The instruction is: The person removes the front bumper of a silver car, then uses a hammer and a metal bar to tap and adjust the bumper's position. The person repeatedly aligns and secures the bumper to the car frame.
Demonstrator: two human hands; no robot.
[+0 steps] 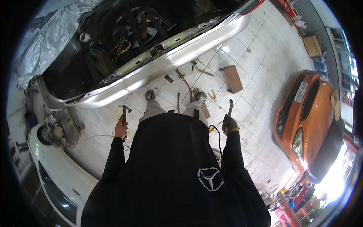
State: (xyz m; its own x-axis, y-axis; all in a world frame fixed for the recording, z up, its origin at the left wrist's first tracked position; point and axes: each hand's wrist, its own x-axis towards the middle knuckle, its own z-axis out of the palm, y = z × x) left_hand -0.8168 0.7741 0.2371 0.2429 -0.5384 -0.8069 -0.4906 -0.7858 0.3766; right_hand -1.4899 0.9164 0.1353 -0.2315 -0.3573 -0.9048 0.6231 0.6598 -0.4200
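Note:
My left hand (121, 130) is closed around the handle of a hammer (124, 110), its head up and beyond my fingers. On the other side, my right hand (229, 125), in a dark glove, grips a dark bar (230, 107) with a bent tip, perhaps a pry bar. Both hands are held apart at either side of my body, touching nothing else. Ahead of my feet runs the white bumper (166, 65) of a car whose dark interior lies open behind it. On the tiles near it lie another hammer (203, 70), yellow-handled pliers (213, 95) and a long thin rod (178, 101).
A brown angled block (231, 79) and a small dark block (168, 78) rest on the floor. An orange car (300, 113) stands at right, a pale car (64, 178) at lower left. Grey sheeting (53, 43) drapes the far left; a cable (94, 135) crosses the tiles.

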